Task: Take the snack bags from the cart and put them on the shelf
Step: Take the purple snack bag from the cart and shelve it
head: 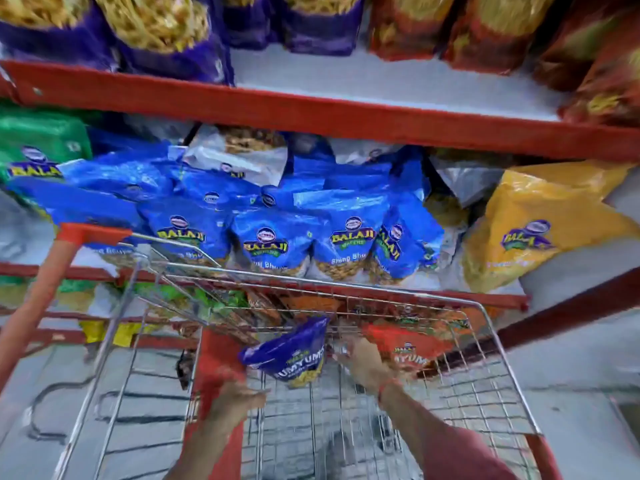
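A purple snack bag (pixel 291 355) stands tilted at the far end of the wire cart (pixel 491 341), with a red snack bag (pixel 412 351) to its right. My right hand (pixel 363 365) reaches between the two bags with its fingers spread, the fingertips at the purple bag's right edge. My left hand (pixel 239 398) lies on a red upright flap (pixel 214 355) inside the cart; blur hides its grip. Beyond the cart, the middle shelf (pixel 485 292) holds a row of blue snack bags (pixel 273 244).
A yellow bag (pixel 530 230) lies on the middle shelf at the right and green bags (pixel 38 140) at the left. The top shelf (pixel 346 123) carries purple and red bags. Lower shelves behind the cart hold more bags. The cart's orange handle (pixel 38 299) is at the left.
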`<move>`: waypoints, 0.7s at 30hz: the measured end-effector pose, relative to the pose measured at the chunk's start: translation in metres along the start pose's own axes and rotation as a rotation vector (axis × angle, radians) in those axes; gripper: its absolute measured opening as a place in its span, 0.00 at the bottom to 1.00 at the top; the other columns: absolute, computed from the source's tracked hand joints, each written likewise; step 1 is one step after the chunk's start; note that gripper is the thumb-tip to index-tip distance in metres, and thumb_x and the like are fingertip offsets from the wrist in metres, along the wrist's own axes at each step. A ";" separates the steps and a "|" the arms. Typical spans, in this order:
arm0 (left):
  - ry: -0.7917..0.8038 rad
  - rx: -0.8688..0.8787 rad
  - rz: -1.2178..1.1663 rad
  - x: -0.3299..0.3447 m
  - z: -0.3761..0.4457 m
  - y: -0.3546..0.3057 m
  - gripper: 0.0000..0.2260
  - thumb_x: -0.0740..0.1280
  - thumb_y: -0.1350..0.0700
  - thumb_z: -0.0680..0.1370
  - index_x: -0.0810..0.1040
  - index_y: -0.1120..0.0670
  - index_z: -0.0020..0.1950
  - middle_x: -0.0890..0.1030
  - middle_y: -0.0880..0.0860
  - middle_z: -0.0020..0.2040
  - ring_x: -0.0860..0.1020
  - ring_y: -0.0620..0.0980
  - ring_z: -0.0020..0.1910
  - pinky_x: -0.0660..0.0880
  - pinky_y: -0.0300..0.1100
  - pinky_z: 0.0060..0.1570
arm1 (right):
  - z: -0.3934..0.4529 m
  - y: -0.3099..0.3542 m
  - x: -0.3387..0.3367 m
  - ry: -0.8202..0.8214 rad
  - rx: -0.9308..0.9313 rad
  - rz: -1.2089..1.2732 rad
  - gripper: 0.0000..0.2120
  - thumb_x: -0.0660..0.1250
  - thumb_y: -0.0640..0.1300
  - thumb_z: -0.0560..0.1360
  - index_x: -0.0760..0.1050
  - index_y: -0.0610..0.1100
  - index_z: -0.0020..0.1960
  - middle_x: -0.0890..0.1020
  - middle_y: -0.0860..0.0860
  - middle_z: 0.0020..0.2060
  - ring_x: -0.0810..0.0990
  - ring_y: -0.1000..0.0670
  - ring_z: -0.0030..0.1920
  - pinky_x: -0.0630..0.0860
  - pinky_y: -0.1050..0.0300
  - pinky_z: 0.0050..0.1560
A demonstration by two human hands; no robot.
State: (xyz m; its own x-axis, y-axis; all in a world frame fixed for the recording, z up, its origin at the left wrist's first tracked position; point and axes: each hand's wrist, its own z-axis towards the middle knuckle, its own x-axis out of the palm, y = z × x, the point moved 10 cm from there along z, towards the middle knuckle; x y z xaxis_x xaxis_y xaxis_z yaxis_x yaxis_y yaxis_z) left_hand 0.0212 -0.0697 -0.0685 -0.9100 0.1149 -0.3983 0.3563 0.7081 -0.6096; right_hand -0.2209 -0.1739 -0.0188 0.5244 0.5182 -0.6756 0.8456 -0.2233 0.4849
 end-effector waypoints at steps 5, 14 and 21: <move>-0.213 -0.062 -0.279 0.001 0.034 0.019 0.22 0.74 0.71 0.64 0.74 0.72 0.56 0.79 0.69 0.56 0.79 0.62 0.57 0.75 0.29 0.37 | 0.032 0.011 0.018 0.069 0.003 0.164 0.15 0.68 0.36 0.75 0.75 0.38 0.62 0.83 0.41 0.55 0.81 0.43 0.57 0.76 0.55 0.56; -0.251 -0.118 -0.440 0.005 0.065 0.033 0.17 0.75 0.66 0.66 0.76 0.70 0.51 0.82 0.65 0.44 0.76 0.55 0.40 0.70 0.46 0.38 | 0.063 -0.001 0.032 0.096 0.021 0.344 0.05 0.73 0.38 0.71 0.84 0.44 0.46 0.85 0.55 0.38 0.83 0.58 0.40 0.78 0.68 0.38; -0.400 0.081 -0.328 -0.032 0.030 -0.014 0.04 0.73 0.60 0.70 0.83 0.60 0.40 0.79 0.51 0.27 0.75 0.50 0.30 0.70 0.44 0.31 | 0.030 0.022 0.009 -0.101 -0.130 0.367 0.08 0.70 0.36 0.74 0.83 0.48 0.46 0.84 0.59 0.36 0.82 0.66 0.36 0.76 0.75 0.37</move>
State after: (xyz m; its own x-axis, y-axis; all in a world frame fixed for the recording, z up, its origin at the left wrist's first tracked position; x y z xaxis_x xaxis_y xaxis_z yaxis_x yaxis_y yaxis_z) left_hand 0.0520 -0.1048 -0.0676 -0.8301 -0.3898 -0.3988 0.0962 0.6043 -0.7909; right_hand -0.1941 -0.1992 -0.0312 0.8021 0.3382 -0.4923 0.5836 -0.2685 0.7664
